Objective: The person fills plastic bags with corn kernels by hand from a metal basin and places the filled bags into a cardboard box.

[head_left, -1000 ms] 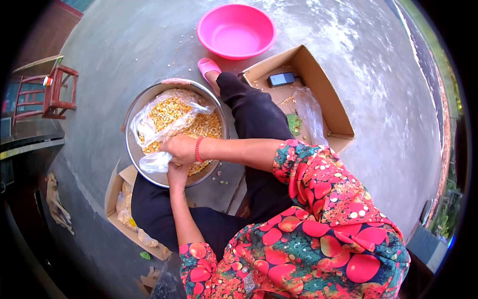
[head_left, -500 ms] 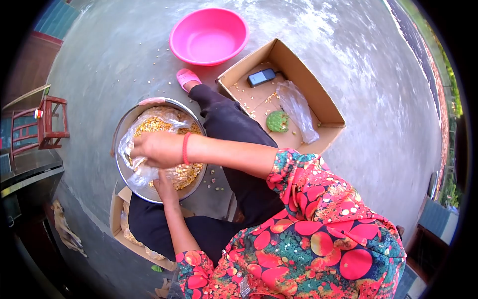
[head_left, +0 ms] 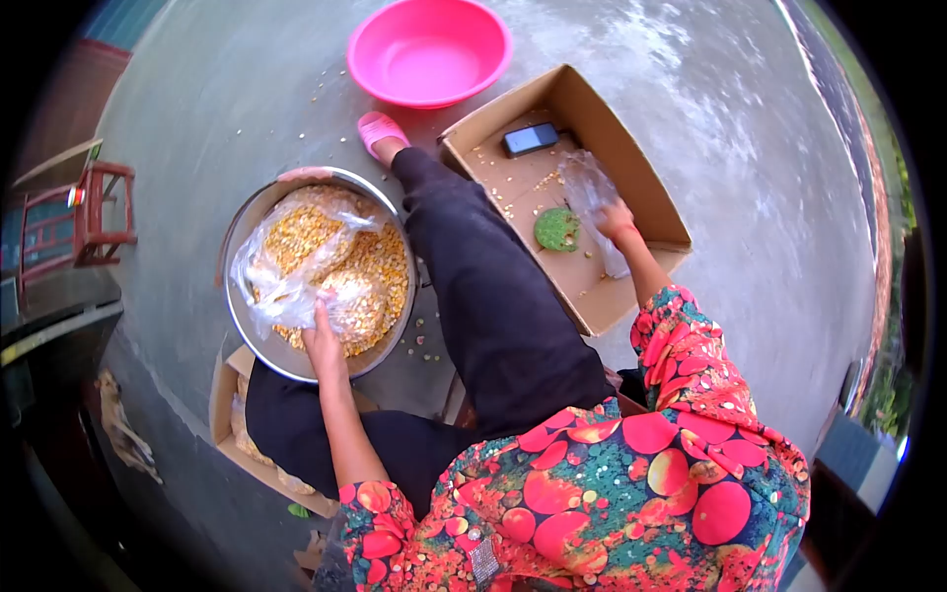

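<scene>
My left hand (head_left: pixel 324 340) pinches the near edge of a clear plastic bag (head_left: pixel 277 293), which holds corn kernels. That bag lies on loose yellow and pale corn kernels (head_left: pixel 385 266) in a wide metal basin (head_left: pixel 252 347). On the other side, my right hand (head_left: pixel 617 218) reaches into a cardboard box (head_left: pixel 636 163), its fingers closed on an empty clear plastic bag (head_left: pixel 586 182). A round green object (head_left: pixel 556 230) lies beside that bag. Farther back in the box sits a dark device with a bluish screen (head_left: pixel 531 139).
A pink plastic tub (head_left: pixel 429 51) stands on the concrete floor beyond my pink-slippered foot (head_left: pixel 381 130). A second cardboard box (head_left: pixel 225 405) with filled bags is beside my leg. At left are a red wooden chair (head_left: pixel 104 217) and a lying animal (head_left: pixel 123 429).
My right hand has left the bag in the basin and swung right into the cardboard box, onto the empty plastic bag there. My left hand still holds the filled bag.
</scene>
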A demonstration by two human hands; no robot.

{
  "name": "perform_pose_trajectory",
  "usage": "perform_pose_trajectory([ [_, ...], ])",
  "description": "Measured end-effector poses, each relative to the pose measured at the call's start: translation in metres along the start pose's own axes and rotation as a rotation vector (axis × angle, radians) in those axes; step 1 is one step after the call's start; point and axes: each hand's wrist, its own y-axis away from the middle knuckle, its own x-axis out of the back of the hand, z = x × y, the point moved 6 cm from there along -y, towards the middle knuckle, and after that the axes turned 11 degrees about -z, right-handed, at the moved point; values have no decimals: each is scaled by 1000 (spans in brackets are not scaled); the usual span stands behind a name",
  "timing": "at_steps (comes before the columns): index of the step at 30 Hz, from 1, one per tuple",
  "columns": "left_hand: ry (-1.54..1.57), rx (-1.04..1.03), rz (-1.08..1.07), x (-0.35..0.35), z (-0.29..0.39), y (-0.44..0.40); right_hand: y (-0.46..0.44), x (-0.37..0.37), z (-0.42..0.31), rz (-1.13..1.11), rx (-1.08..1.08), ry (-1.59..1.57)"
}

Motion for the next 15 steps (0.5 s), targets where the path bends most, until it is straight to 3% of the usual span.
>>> perform_pose_trajectory([
  [3, -74, 82, -6, 2, -9, 0, 12, -74, 37, -220, 7, 79],
  [9, 30, 50, 141, -3, 7, 9, -10, -145, 40, -372, 122, -143],
  [10, -10, -143, 163, 4, -2, 3, -16, -153, 40, -395, 133, -179],
  [12, 327, -95, 183, 5, 5, 8, -28, -166, 44, -446, 148, -247],
  [15, 493, -215, 295, 12, 35, 21, -43, -176, 55, -421, 183, -380],
])
